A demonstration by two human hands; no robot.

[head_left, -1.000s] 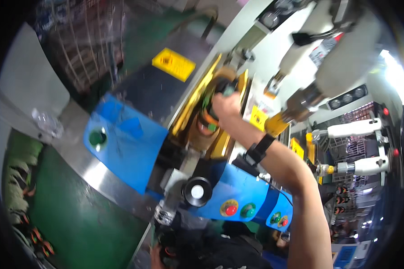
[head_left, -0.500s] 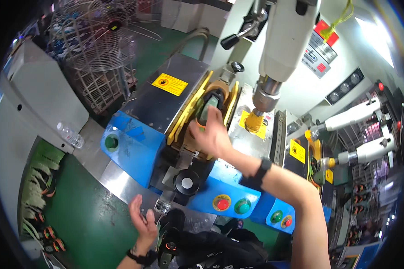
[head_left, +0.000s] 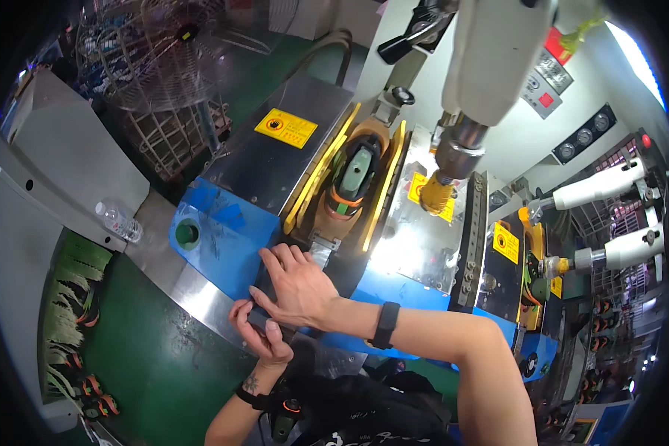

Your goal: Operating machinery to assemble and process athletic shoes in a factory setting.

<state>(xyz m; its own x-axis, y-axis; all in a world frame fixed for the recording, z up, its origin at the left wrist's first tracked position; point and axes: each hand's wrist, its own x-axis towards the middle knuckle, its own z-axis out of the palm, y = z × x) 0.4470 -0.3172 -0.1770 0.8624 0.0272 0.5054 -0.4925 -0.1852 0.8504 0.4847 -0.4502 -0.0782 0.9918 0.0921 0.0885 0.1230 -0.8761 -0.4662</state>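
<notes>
A dark shoe (head_left: 353, 178) with a grey-green form in its top and orange trim at one end lies in the cradle of a pressing machine, between two long yellow pads (head_left: 321, 172). No hand touches it. My right hand (head_left: 297, 290) is nearer to me, over the machine's front end, fingers spread and palm down; it covers the round black knob there. Just below it is my left hand (head_left: 264, 338), its fingers loosely curled and apart, with nothing visible in it. The two hands almost meet; whether they touch I cannot tell.
A white press arm (head_left: 498, 67) with a yellow tip (head_left: 437, 195) hangs right of the shoe. Blue housings (head_left: 219, 230) flank the cradle, one with a green button (head_left: 187, 234). A plastic bottle (head_left: 119, 221) lies at left. A wire fan (head_left: 178, 52) stands behind.
My right hand has left the shoe and come back toward me, to the machine's front end. The left hand has risen toward it. The view has shifted slightly.
</notes>
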